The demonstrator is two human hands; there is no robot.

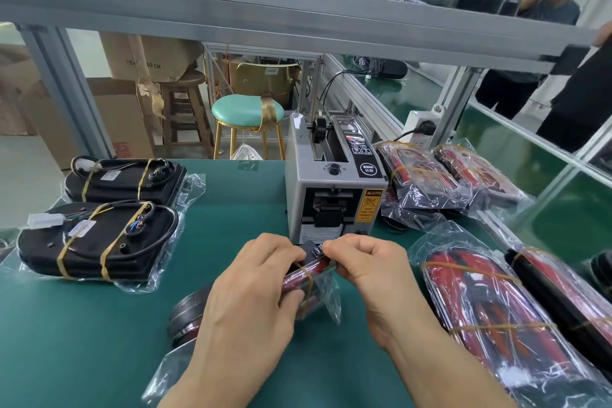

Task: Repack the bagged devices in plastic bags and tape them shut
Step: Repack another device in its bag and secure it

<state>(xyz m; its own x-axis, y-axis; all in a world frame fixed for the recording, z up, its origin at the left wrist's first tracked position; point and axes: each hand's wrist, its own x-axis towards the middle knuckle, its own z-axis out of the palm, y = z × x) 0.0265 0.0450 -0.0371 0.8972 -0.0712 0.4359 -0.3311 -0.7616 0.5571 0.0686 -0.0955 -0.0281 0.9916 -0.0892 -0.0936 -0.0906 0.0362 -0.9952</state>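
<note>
A red and black device (pixel 308 270) bound with yellow bands sits in a clear plastic bag (pixel 326 303) at the centre of the green table. My left hand (pixel 251 288) grips the device from the left. My right hand (pixel 367 263) pinches the bag's folded end at the top of the device, just in front of the grey tape dispenser (pixel 331 189). Two bagged black devices (pixel 99 235) lie at the left. Several bagged red devices (pixel 480 311) lie at the right.
A round black part (pixel 185 311) lies under my left wrist. A white power strip (pixel 422 126) sits behind the dispenser. A teal stool (pixel 246 111) and cardboard boxes (pixel 109 116) stand beyond the table. A person (pixel 530 43) stands at the far right behind the aluminium frame (pixel 265 7).
</note>
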